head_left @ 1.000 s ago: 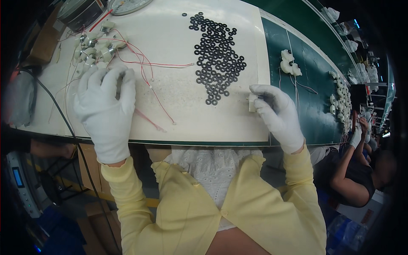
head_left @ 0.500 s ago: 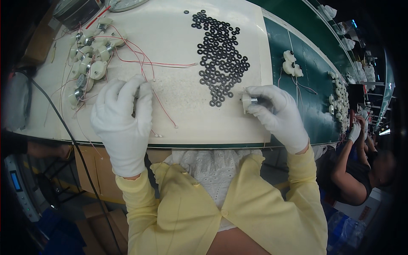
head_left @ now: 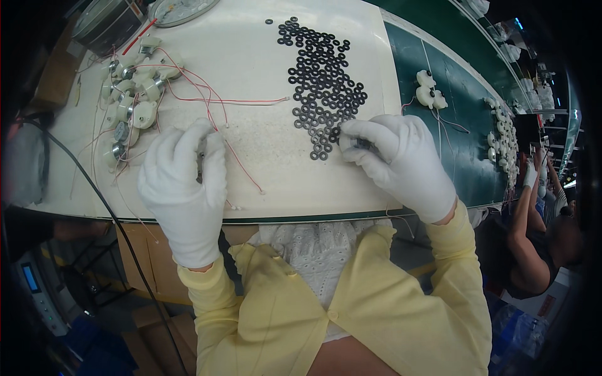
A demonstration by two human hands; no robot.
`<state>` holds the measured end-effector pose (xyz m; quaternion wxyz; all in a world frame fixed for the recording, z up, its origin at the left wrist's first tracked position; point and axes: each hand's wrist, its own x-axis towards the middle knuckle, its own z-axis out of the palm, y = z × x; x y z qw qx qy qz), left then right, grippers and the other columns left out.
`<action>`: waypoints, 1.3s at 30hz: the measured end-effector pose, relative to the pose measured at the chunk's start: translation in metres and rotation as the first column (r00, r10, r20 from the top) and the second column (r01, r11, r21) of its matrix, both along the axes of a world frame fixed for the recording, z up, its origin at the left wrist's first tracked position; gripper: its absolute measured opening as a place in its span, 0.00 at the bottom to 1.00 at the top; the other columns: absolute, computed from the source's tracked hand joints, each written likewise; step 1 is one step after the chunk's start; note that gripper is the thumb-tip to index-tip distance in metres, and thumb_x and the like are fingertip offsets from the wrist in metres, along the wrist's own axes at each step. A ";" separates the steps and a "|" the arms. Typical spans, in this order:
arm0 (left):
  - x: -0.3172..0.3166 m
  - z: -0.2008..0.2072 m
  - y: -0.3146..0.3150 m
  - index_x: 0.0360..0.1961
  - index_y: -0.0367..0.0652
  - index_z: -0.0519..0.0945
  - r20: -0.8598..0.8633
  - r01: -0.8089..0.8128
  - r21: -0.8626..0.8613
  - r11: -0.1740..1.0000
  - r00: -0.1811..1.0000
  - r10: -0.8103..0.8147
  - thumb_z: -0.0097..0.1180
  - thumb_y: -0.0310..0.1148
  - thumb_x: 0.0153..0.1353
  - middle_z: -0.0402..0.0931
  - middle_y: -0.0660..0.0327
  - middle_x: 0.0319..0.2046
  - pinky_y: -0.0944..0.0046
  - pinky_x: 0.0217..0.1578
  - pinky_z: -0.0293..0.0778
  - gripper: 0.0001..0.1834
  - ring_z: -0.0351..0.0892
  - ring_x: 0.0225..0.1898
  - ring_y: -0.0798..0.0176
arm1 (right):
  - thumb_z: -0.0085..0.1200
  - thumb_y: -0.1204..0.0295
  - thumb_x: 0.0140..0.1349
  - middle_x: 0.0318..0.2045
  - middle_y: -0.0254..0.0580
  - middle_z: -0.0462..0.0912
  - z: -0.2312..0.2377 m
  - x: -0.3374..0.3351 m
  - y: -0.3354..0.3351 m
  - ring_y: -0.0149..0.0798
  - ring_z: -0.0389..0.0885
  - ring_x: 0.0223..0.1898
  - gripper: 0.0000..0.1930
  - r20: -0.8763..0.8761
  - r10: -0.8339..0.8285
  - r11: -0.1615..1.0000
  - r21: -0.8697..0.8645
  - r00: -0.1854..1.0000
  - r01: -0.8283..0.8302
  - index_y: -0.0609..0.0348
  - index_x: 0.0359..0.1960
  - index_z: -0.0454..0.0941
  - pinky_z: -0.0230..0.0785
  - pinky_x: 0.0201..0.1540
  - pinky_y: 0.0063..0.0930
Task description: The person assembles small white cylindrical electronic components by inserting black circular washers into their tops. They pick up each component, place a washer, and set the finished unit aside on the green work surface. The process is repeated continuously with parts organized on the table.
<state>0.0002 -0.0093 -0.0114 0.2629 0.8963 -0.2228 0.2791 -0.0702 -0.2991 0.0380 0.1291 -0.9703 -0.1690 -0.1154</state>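
Observation:
My left hand (head_left: 183, 188), in a white glove, is curled at the left with fingers and thumb closed round something dark, mostly hidden. Beside it lie several small white-and-metal motors (head_left: 145, 114) with red and white wires (head_left: 207, 100). My right hand (head_left: 401, 160), gloved too, is closed in a pinch at the lower right edge of a spread of black rubber rings (head_left: 323, 81). Between its fingers a dark bit of the small motor (head_left: 364, 145) shows; the rest is covered. Thin wires (head_left: 401, 217) hang below that hand over the table edge.
A white board (head_left: 263, 163) covers the table, with a green mat (head_left: 464, 156) to its right. More motors (head_left: 430, 94) sit on the mat, and a long row of them (head_left: 501, 144) farther right. A black cable (head_left: 100, 200) crosses at left. A co-worker (head_left: 523, 250) is at right.
My right hand has moved left to the edge of the black rings, and its fingers now cover the motor that showed before. My left hand has hardly moved.

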 end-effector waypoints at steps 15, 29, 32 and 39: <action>0.000 0.002 -0.001 0.45 0.45 0.85 0.019 0.021 0.020 1.000 1.000 -0.021 0.71 0.28 0.57 0.79 0.58 0.38 0.52 0.41 0.74 0.14 0.80 0.38 0.52 | 0.62 0.59 0.63 0.25 0.31 0.72 0.039 -0.046 -0.007 0.37 0.73 0.27 0.13 -0.222 -0.035 0.851 -0.517 0.974 -0.087 0.46 0.46 0.79 0.59 0.35 0.35; -0.003 0.003 0.000 0.49 0.42 0.85 -0.079 0.020 0.032 0.999 0.997 -0.017 0.67 0.28 0.62 0.83 0.55 0.44 0.53 0.50 0.74 0.13 0.81 0.46 0.50 | 0.60 0.71 0.67 0.31 0.41 0.89 0.017 -0.052 -0.029 0.46 0.87 0.30 0.11 -0.395 -0.199 0.853 0.380 0.897 0.357 0.60 0.49 0.83 0.76 0.34 0.36; 0.000 0.005 -0.002 0.47 0.42 0.85 -0.017 0.034 0.042 0.999 0.999 -0.034 0.68 0.28 0.60 0.82 0.56 0.42 0.53 0.46 0.75 0.13 0.81 0.42 0.50 | 0.59 0.70 0.68 0.31 0.43 0.89 0.011 -0.056 -0.040 0.48 0.88 0.30 0.10 -0.320 -0.388 0.872 0.177 0.864 0.457 0.59 0.48 0.85 0.78 0.35 0.38; -0.005 0.007 -0.001 0.51 0.39 0.84 -0.099 0.015 0.077 0.997 0.995 -0.007 0.64 0.26 0.65 0.85 0.55 0.48 0.54 0.53 0.75 0.13 0.81 0.49 0.51 | 0.62 0.64 0.67 0.26 0.45 0.86 0.017 -0.063 -0.048 0.51 0.85 0.26 0.11 -0.124 -0.531 0.809 0.221 0.838 0.545 0.54 0.47 0.86 0.75 0.32 0.43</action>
